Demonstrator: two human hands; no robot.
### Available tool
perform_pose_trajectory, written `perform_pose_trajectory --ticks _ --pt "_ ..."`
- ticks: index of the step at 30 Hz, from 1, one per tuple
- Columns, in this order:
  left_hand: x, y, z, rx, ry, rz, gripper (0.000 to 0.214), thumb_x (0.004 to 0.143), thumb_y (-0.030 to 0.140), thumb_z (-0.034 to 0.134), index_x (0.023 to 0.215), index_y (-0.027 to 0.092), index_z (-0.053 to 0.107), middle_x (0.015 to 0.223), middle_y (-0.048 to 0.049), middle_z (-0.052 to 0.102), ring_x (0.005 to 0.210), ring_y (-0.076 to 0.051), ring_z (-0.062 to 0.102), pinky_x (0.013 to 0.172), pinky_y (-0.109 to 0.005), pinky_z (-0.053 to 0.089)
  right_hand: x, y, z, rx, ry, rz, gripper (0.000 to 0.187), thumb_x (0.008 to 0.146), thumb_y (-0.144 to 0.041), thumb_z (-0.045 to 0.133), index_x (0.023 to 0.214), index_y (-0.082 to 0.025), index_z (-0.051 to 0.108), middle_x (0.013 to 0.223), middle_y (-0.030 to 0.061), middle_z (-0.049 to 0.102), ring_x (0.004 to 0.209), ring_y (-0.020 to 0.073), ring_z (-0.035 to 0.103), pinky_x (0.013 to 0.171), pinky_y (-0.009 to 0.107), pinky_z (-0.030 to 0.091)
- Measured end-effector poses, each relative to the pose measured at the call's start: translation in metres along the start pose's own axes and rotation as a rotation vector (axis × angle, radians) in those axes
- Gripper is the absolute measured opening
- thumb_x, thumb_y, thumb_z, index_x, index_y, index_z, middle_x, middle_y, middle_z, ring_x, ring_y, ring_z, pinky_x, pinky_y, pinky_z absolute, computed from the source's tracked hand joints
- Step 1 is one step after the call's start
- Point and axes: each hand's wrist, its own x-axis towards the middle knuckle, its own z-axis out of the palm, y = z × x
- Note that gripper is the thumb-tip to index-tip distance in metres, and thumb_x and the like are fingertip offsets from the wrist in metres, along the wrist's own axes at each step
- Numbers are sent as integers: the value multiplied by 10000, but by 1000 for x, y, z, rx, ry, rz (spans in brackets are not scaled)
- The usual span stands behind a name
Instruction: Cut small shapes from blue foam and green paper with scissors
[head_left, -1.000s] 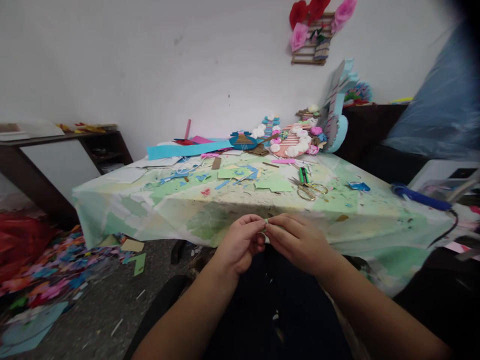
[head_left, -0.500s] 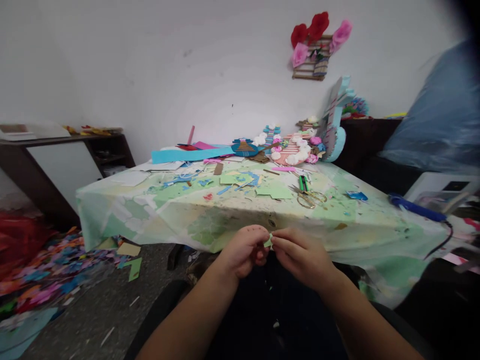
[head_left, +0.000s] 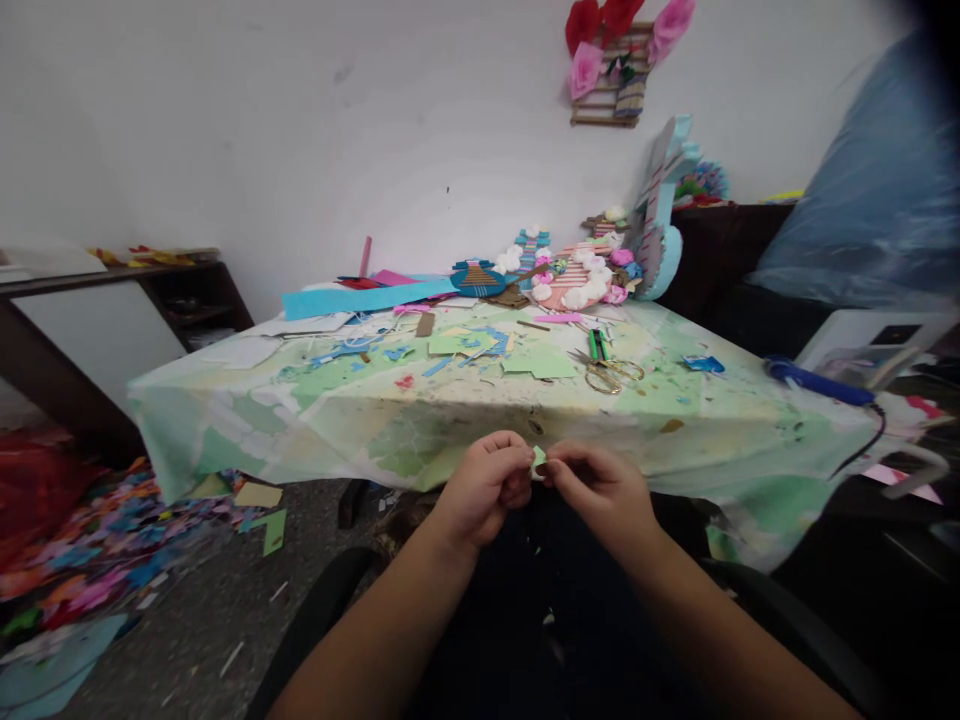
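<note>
Both my hands meet just below the near edge of the table [head_left: 225, 420], over my lap. My left hand [head_left: 487, 485] is curled, its fingertips pinching one side of a small light green paper piece [head_left: 538, 458]. My right hand [head_left: 600, 490] pinches the other side of the same piece with thumb and fingers. Most of the paper is hidden between the fingertips.
The table top carries green and blue paper scraps [head_left: 465, 345], scissors [head_left: 611, 372], a long blue strip [head_left: 367, 297], paper flower crafts [head_left: 577, 280] and a blue glue gun [head_left: 814, 382]. Colourful scraps litter the floor [head_left: 90, 540] on the left. A dark shelf [head_left: 112, 290] stands by the wall.
My hands have kept pinching the green piece and stayed together. The view has swung a little, up and then down again, so the table shifted in the picture.
</note>
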Motion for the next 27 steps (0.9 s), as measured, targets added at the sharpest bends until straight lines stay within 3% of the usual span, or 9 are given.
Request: perform_pose_trajectory --ticks 3,8,13,21,27 --pt "0 -1 0 22 -24 26 161 650 123 498 522 140 403 353 72 319 318 -18 234 360 -179 134 0 -1 3 281 10 276 94 684 -255 547 661 -167 524 566 -4 576 494 105 538 471 227 445" --pt "-2 -4 1 55 -21 51 158 659 155 519 535 138 423 367 65 349 336 -24 272 373 -181 169 -1 -3 8 529 40 448 150 648 -266 593 628 -163 486 559 -15 563 476 86 514 454 209 423" --pt "-2 -7 5 14 -29 15 162 658 167 513 532 138 414 371 54 362 348 -34 314 370 -172 185 -7 -4 12 590 134 471 152 677 -272 569 634 -166 468 534 -35 516 472 79 497 460 209 420" --pt "1 -10 5 -100 -36 -157 224 640 158 498 508 148 317 363 72 292 312 -8 217 340 -145 123 -11 -4 5 175 79 315 140 734 -289 496 684 -161 521 589 6 537 530 101 503 495 228 429" --pt "0 -16 3 19 -26 -51 192 633 146 506 515 149 355 361 73 312 333 -22 270 369 -167 162 -13 -5 10 433 118 464 143 703 -283 528 646 -162 479 559 -25 500 490 82 489 471 212 422"
